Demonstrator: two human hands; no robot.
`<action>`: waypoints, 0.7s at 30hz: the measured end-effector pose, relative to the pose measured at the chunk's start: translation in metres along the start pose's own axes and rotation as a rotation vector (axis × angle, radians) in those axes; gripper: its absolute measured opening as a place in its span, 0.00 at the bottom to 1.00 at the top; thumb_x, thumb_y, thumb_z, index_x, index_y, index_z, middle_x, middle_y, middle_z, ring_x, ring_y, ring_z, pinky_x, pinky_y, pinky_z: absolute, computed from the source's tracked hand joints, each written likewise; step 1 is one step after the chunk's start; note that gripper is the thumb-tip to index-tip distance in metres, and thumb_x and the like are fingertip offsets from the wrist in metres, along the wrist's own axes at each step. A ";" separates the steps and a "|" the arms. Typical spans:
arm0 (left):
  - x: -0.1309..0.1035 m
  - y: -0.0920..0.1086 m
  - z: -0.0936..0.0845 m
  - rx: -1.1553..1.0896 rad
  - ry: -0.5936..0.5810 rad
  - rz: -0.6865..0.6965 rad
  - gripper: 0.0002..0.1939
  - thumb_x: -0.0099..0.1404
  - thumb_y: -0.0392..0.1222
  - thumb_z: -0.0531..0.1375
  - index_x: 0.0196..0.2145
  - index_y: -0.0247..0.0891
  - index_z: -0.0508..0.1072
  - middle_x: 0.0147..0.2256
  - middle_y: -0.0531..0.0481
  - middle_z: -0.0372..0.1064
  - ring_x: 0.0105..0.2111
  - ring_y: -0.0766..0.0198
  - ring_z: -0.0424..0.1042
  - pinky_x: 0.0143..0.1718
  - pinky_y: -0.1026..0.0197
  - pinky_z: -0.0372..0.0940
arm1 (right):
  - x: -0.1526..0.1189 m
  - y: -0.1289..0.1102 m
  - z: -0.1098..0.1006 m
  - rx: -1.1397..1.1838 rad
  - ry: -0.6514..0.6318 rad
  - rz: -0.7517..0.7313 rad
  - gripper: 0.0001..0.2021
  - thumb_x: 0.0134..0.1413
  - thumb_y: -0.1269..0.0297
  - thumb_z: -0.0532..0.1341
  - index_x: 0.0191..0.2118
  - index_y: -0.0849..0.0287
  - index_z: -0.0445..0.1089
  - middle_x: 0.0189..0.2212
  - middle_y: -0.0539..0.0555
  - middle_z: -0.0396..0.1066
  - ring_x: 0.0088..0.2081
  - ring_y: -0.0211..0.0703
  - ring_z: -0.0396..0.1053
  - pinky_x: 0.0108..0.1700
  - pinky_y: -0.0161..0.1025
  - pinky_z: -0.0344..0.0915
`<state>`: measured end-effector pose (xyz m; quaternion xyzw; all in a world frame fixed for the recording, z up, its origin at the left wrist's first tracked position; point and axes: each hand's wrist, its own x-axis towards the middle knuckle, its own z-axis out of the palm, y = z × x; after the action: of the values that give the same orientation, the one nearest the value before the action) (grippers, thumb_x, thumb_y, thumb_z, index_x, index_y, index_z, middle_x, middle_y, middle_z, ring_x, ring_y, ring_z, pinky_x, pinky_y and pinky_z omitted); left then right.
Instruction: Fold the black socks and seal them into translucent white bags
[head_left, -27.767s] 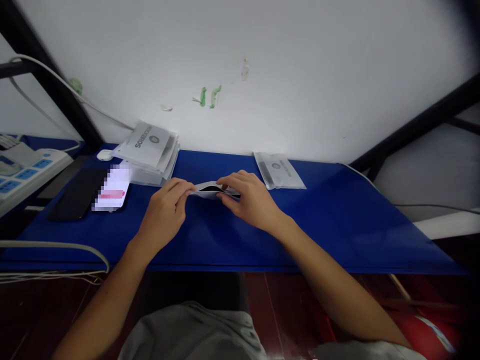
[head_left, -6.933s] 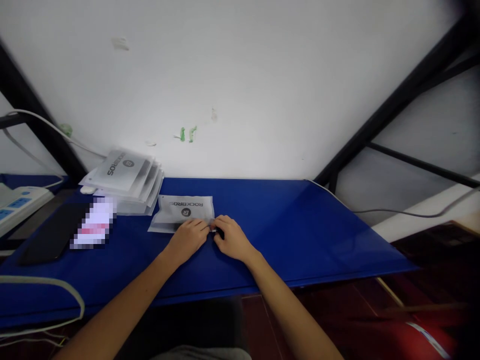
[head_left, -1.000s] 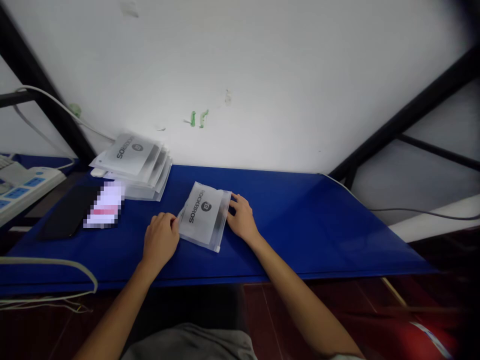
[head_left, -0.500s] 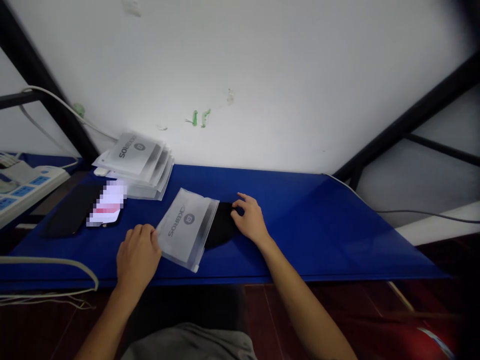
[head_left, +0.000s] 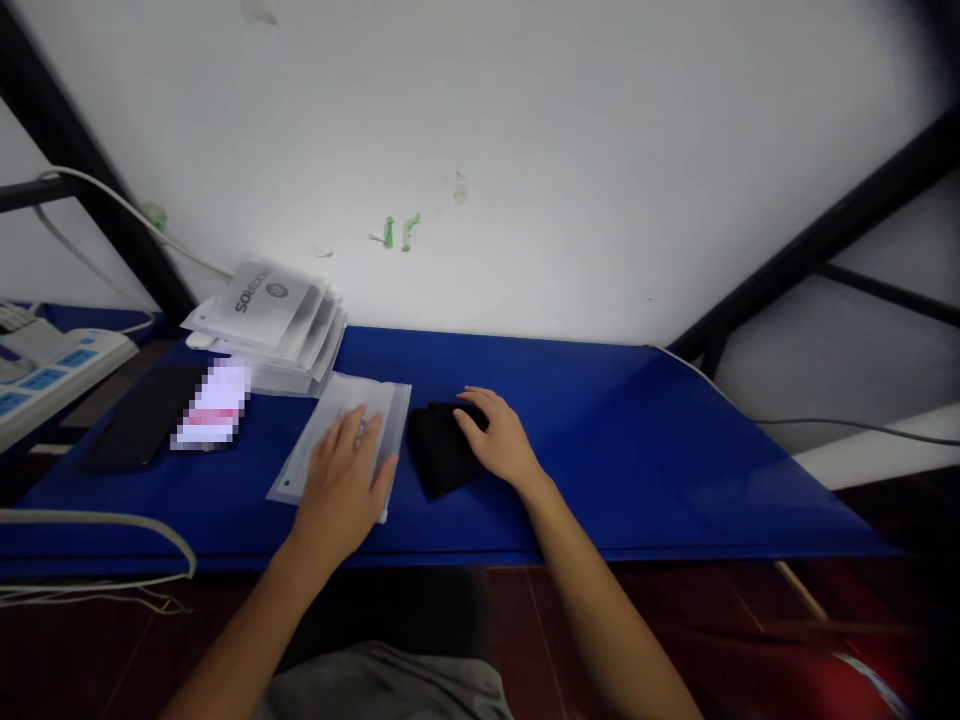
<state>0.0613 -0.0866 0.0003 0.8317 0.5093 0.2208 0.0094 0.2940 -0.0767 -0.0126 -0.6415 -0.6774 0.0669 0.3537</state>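
Note:
A frosted zip bag (head_left: pixel 392 425) with a printed logo lies flat on the blue tabletop (head_left: pixel 600 440). Across it rests my left hand (head_left: pixel 343 480), fingers spread, covering part of the print. Just right of the bag is a black item (head_left: pixel 442 455) that looks like folded fabric; its exact kind does not show. My right hand (head_left: pixel 495 432) lies over its right edge, thumb and fingers apart on top.
Several similar bags (head_left: pixel 274 315) are piled at the back left against the wall. Near them lie a dark phone (head_left: pixel 142 420) and a lit, blurred-out phone (head_left: pixel 214 405). A white power strip (head_left: pixel 67 375) sits far left, and cables (head_left: pixel 97 517) cross the left front.
My left hand has moved right, from the bag's left edge onto its face. The bag has shifted left, away from the black item, more of which now shows. My right hand has barely moved.

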 end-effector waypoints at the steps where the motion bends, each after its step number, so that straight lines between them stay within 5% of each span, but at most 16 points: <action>1: 0.005 0.004 0.005 -0.015 -0.042 0.034 0.23 0.68 0.45 0.50 0.58 0.36 0.61 0.61 0.35 0.55 0.62 0.45 0.53 0.57 0.41 0.56 | -0.001 -0.002 0.001 -0.009 -0.028 -0.009 0.14 0.57 0.60 0.56 0.47 0.55 0.71 0.51 0.58 0.70 0.54 0.50 0.66 0.55 0.53 0.63; 6: 0.020 0.006 0.017 0.000 -0.230 0.011 0.20 0.67 0.41 0.52 0.55 0.37 0.66 0.60 0.34 0.58 0.61 0.42 0.55 0.56 0.34 0.53 | -0.005 -0.004 0.005 -0.058 -0.127 -0.028 0.17 0.58 0.57 0.58 0.51 0.55 0.70 0.52 0.59 0.70 0.55 0.53 0.65 0.56 0.54 0.62; 21: -0.023 0.000 0.003 0.184 -0.215 -0.093 0.21 0.68 0.38 0.47 0.57 0.34 0.65 0.57 0.36 0.62 0.56 0.46 0.60 0.53 0.38 0.60 | -0.003 -0.001 0.006 -0.045 -0.158 -0.042 0.17 0.59 0.58 0.57 0.51 0.59 0.70 0.51 0.61 0.71 0.55 0.52 0.65 0.58 0.52 0.61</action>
<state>0.0540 -0.1055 -0.0105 0.8235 0.5614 0.0819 -0.0023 0.2900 -0.0779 -0.0179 -0.6276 -0.7179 0.0946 0.2859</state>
